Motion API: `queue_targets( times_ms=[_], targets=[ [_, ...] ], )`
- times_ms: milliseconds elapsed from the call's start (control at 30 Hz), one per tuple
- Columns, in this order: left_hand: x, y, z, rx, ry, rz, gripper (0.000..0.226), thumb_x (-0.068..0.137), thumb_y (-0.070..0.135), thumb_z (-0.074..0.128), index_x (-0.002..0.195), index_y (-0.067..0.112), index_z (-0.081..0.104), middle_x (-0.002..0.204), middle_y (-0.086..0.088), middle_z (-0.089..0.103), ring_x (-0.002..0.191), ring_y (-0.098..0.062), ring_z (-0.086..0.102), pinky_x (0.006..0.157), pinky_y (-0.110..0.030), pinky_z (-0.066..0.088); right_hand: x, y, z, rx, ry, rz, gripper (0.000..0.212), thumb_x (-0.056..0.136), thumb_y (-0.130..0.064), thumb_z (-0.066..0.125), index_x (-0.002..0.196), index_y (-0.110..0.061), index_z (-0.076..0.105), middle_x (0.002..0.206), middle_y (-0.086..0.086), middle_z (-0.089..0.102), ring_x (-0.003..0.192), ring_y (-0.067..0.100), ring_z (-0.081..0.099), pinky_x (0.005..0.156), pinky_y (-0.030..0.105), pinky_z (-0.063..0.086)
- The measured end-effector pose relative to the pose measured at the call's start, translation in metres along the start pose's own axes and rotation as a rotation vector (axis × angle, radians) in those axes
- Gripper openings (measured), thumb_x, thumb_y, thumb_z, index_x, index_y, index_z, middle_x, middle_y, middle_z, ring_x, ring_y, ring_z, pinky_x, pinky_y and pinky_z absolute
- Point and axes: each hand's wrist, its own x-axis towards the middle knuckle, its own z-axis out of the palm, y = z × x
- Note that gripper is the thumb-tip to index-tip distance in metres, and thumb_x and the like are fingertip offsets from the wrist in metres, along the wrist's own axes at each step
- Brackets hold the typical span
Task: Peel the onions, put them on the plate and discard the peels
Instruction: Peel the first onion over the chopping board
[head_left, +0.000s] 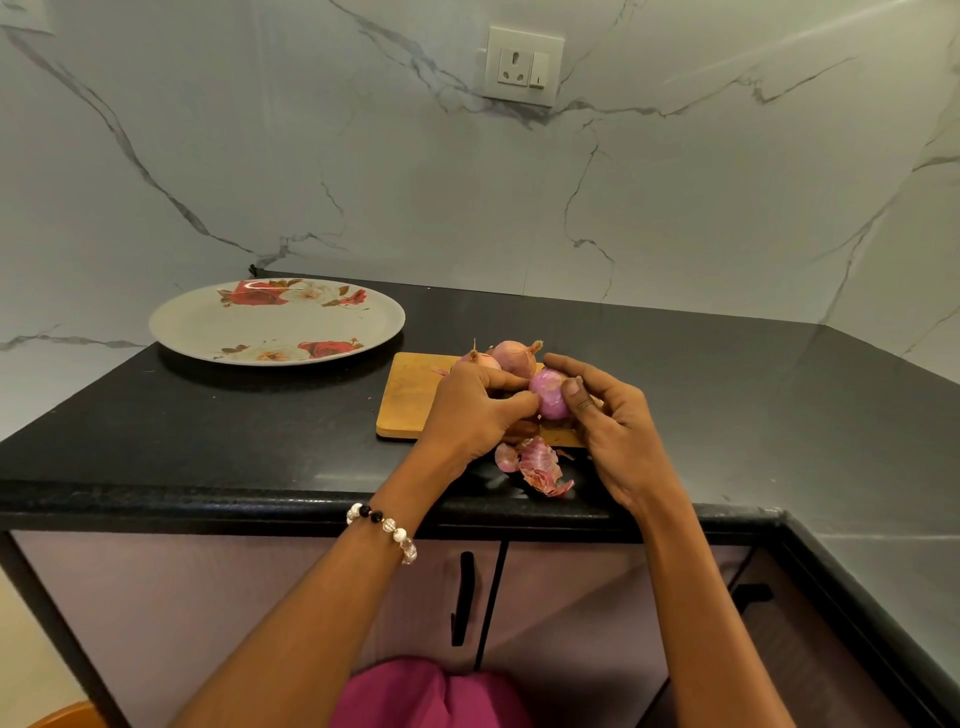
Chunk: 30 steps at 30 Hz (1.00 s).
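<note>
Nearest, loose peels lie on the black tabletop close to its front edge. Above them the right hand cradles a mostly bare onion while the left hand pinches at its skin: peeling looks nearly finished. Two unpeeled onions wait on the cutting board. Next likely comes a leftward carry to the plate, across open tabletop.

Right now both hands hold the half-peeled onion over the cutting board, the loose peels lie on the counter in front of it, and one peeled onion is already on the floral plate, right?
Not quite. The head view shows the floral plate holding no onion; everything else stands.
</note>
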Motion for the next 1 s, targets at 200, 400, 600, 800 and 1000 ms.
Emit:
queue_targets(
  times_ms=[200,400,600,800,1000],
  targets=[
    [-0.002,0.004,0.000,-0.030,0.024,-0.018,0.021,0.082,-0.003,0.067,0.103,0.001,0.071,0.086,-0.012,0.071,0.070,-0.021,0.072,0.068,-0.031,0.060,0.000,-0.001,0.001,0.007,0.008,0.003,0.033,0.095,-0.021,0.052,0.125,-0.012,0.064,0.129,0.023,0.058,0.106,0.031,0.070,0.078,0.038,0.062],
    [-0.003,0.002,-0.001,-0.111,0.072,-0.013,0.021,0.085,0.004,0.068,0.105,0.002,0.070,0.088,-0.014,0.073,0.072,-0.023,0.073,0.067,-0.039,0.061,-0.001,-0.005,0.003,0.024,0.023,-0.012,0.031,0.092,-0.021,0.054,0.121,-0.016,0.065,0.126,0.023,0.061,0.103,0.026,0.071,0.076,0.031,0.061],
    [-0.004,0.000,-0.001,-0.069,0.104,0.048,0.020,0.080,0.011,0.075,0.098,0.002,0.073,0.086,-0.012,0.073,0.070,-0.023,0.073,0.067,-0.042,0.060,0.000,-0.001,0.001,-0.065,0.062,-0.042,0.033,0.088,-0.020,0.064,0.121,-0.023,0.067,0.123,0.021,0.063,0.103,0.027,0.071,0.078,0.035,0.062],
    [-0.006,0.004,0.001,0.033,0.142,0.079,0.004,0.083,0.002,0.070,0.084,0.000,0.072,0.071,-0.013,0.072,0.058,-0.021,0.071,0.056,-0.037,0.060,0.003,0.008,-0.003,-0.266,0.080,-0.137,0.042,0.079,-0.031,0.075,0.120,-0.035,0.070,0.115,0.005,0.061,0.110,0.029,0.064,0.090,0.053,0.056],
    [-0.005,0.001,0.000,0.159,0.173,0.157,0.003,0.081,0.004,0.070,0.078,0.005,0.071,0.068,-0.008,0.071,0.053,-0.017,0.069,0.055,-0.039,0.060,0.003,0.009,-0.005,-0.321,0.051,-0.157,0.046,0.080,-0.027,0.077,0.125,-0.030,0.069,0.121,0.003,0.060,0.114,0.026,0.061,0.093,0.051,0.055]
  ],
)
